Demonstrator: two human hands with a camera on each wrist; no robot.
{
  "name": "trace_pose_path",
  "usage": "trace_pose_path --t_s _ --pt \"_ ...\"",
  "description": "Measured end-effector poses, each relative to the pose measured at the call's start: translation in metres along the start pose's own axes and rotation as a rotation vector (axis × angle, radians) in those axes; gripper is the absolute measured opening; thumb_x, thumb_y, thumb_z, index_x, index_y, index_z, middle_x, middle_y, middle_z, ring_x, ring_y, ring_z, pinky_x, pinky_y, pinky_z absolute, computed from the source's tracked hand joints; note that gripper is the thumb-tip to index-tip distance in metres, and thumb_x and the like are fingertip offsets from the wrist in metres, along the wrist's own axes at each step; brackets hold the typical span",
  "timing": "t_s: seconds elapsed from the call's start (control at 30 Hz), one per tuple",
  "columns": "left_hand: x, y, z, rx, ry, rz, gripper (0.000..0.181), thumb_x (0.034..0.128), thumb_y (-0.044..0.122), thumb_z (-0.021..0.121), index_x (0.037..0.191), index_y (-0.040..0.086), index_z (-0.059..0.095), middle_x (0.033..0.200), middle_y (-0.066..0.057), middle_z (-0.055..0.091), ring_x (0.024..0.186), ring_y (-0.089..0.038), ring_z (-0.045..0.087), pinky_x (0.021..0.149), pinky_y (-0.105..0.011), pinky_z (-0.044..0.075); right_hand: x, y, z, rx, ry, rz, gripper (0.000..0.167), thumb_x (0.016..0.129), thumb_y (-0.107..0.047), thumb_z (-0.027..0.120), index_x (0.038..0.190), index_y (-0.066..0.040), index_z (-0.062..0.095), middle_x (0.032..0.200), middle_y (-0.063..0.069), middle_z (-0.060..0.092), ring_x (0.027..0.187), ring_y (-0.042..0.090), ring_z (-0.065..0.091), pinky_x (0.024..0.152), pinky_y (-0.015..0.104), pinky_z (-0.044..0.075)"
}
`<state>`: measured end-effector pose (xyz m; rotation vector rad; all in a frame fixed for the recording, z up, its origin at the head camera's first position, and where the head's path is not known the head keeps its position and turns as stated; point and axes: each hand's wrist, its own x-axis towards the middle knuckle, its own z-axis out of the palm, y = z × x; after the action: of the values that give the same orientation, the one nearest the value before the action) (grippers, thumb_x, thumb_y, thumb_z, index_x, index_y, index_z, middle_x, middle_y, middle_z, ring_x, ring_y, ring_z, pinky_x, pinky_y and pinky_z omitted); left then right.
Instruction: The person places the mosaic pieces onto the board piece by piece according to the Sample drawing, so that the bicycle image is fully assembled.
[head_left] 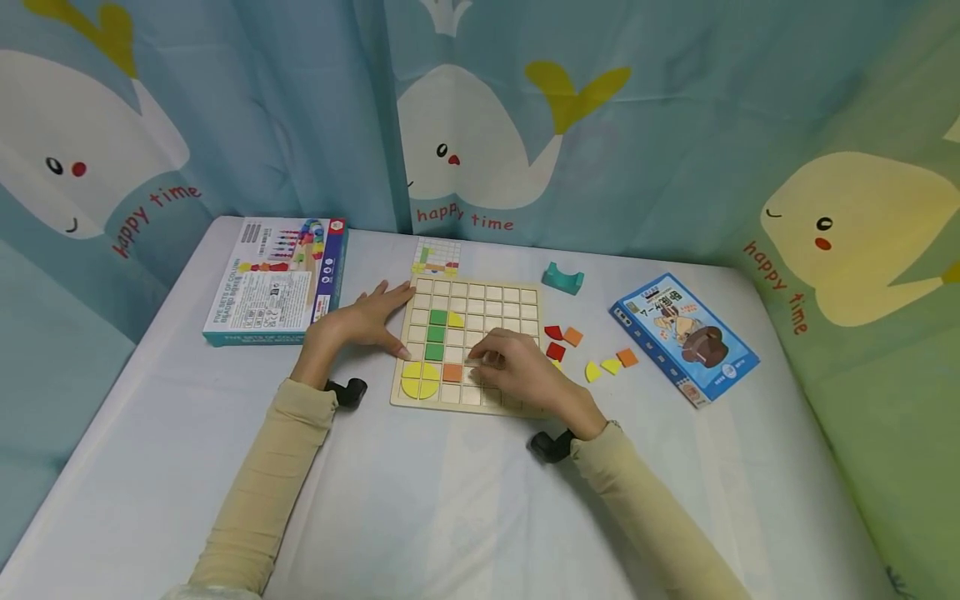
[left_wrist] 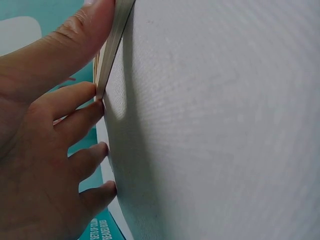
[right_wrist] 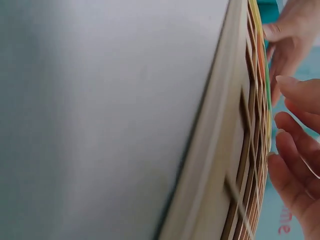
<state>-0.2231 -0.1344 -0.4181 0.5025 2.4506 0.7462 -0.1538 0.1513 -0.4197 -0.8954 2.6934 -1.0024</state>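
A wooden grid board (head_left: 491,294) lies flat on the table. On its left part sit a column of green square tiles (head_left: 435,334), a yellow quarter-round tile (head_left: 456,320), an orange square tile (head_left: 452,372) and a yellow circle (head_left: 420,381) made of quarter pieces. My left hand (head_left: 365,319) rests at the board's left edge, fingers spread and thumb on the rim. Over the board's lower middle hovers my right hand (head_left: 517,367), fingers bent. The right wrist view shows its thumb (right_wrist: 300,94) apart from the fingers, with no tile visible between them.
Loose red, orange and yellow tiles (head_left: 573,337) lie right of the board. Behind it are a pattern card (head_left: 437,256) and a teal stand (head_left: 564,279). A beaded-toy box (head_left: 273,283) lies at left, a blue box (head_left: 686,333) at right. A whale-print curtain (head_left: 510,50) hangs behind.
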Motion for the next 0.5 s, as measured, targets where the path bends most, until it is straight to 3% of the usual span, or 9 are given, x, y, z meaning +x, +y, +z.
trace_pose_path --t_s 0.2,0.5 --pt "-0.002 0.001 -0.001 0.004 0.004 0.004 0.107 0.0829 0.028 0.086 0.165 0.009 0.020 0.174 -0.010 0.007 0.160 -0.039 -0.006 0.128 -0.061 -0.003 -0.011 0.012 -0.009 -0.020 0.071 -0.003 0.014 0.089 -0.005 0.077 0.103 -0.002 0.077 0.096 0.009 0.073 0.083 0.020 0.063 0.073 0.033 0.058" --pt "-0.004 0.002 -0.001 -0.006 0.003 0.022 0.108 0.0824 0.026 0.086 0.165 0.008 0.020 0.174 -0.011 0.006 0.160 -0.040 -0.006 0.128 -0.061 -0.003 -0.028 0.026 -0.026 -0.048 0.108 0.047 0.016 0.090 -0.004 0.076 0.106 -0.001 0.077 0.097 0.009 0.074 0.082 0.018 0.063 0.071 0.031 0.056"
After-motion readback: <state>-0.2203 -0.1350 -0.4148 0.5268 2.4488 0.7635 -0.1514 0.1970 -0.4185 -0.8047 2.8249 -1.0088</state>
